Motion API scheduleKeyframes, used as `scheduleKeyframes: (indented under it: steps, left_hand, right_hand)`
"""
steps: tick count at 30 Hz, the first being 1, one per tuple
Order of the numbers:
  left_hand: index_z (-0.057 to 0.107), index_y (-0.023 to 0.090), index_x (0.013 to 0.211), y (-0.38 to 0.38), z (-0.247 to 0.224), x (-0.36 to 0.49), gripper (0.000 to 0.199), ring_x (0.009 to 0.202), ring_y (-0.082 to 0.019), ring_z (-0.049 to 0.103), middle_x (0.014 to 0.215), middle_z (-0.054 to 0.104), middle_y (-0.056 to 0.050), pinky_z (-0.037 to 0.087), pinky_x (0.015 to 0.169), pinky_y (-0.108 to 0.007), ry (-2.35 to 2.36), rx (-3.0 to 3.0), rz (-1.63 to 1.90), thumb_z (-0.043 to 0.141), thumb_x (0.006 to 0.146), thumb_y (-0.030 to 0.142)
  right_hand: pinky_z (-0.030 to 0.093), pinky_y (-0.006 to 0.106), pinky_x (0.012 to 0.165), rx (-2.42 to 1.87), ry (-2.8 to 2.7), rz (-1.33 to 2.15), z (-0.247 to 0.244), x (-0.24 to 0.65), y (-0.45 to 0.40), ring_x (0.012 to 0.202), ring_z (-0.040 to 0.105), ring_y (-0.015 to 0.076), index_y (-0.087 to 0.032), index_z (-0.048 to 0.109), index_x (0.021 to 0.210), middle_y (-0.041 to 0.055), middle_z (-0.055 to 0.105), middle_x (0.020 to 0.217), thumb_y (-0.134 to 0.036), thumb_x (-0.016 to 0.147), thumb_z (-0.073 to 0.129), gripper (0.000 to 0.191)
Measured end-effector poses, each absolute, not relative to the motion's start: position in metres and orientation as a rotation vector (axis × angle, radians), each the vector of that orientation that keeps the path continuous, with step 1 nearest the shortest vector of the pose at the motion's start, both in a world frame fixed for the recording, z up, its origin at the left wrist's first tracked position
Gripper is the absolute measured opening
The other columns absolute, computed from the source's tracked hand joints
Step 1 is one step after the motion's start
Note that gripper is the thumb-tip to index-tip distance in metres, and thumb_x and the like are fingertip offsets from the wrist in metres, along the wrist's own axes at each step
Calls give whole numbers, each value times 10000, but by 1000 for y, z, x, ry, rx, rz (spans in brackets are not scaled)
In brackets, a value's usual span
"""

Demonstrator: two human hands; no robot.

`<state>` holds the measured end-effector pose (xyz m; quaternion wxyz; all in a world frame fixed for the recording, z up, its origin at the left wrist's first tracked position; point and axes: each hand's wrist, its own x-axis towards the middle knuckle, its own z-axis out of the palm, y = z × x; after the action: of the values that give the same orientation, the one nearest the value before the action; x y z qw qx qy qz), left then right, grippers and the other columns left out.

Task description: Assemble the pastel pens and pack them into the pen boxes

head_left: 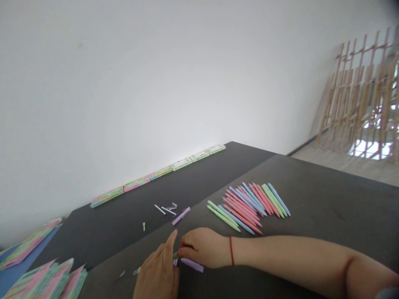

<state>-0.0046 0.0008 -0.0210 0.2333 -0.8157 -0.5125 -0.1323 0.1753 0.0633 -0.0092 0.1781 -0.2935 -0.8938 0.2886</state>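
My left hand (157, 270) is at the bottom centre, back toward me, index finger raised and the other fingers curled; what they hold is hidden. My right hand (204, 248), with a red cord at the wrist, meets it and pinches a small green pen part (175, 255). Just below the right hand lies a purple pen barrel (192, 265). A pale piece (136, 270) shows at the left hand's outer edge. Beyond the hands are another purple barrel (181, 216), several thin white and dark pen parts (160, 209) and a small green piece (144, 226).
Pink, green, blue and purple pens (246, 203) lie side by side on the dark table (327, 207). Flat boxes (137, 184) line the wall. Colourful packets (50, 282) are stacked at lower left. Wooden racks (361, 91) stand on the floor at right.
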Motion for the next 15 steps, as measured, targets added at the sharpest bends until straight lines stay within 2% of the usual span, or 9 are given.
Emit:
scheduleKeyframes:
  steps: [3, 6, 9, 12, 15]
  left_hand:
    - [413, 117, 1257, 2, -21, -3, 502, 835, -209, 682, 1022, 700, -116, 514, 704, -295, -1417, -2279, -419, 403, 756, 103]
    - [431, 132, 1258, 4, -18, -3, 492, 828, -218, 669, 1002, 696, -108, 504, 715, -312, -1429, -2292, -468, 420, 767, 118]
    - [507, 157, 1186, 8, -12, -11, 385, 831, -245, 645, 934, 692, -95, 473, 779, -384, -1473, -2280, -512, 449, 806, 174]
    - [588, 181, 1071, 12, -6, -22, 272, 898, -268, 628, 950, 693, -90, 421, 870, -454, -1610, -2313, -581, 482, 830, 246]
    - [630, 213, 979, 15, -2, -26, 236, 878, -251, 634, 928, 699, -65, 445, 820, -408, -1909, -2393, -733, 448, 872, 320]
  right_hand:
    - [291, 212, 552, -843, -2435, 742, -11, 177, 61, 689, 560, 131, -192, 573, 968, 5, 648, 832, -485, 815, 584, 331]
    - [274, 211, 552, -842, -2411, 708, -14, 178, 62, 651, 529, 116, -189, 564, 880, -5, 624, 777, -408, 848, 563, 221]
    - [259, 208, 544, -906, -2362, 734, -15, 178, 67, 630, 495, 106, -183, 569, 862, -13, 594, 728, -403, 852, 569, 220]
    - [253, 206, 543, -962, -2320, 750, -13, 179, 74, 620, 471, 98, -173, 580, 864, -18, 575, 709, -350, 849, 586, 177]
    - [261, 207, 559, -968, -2304, 727, -12, 180, 81, 629, 465, 98, -167, 595, 854, -14, 577, 713, -332, 857, 579, 165]
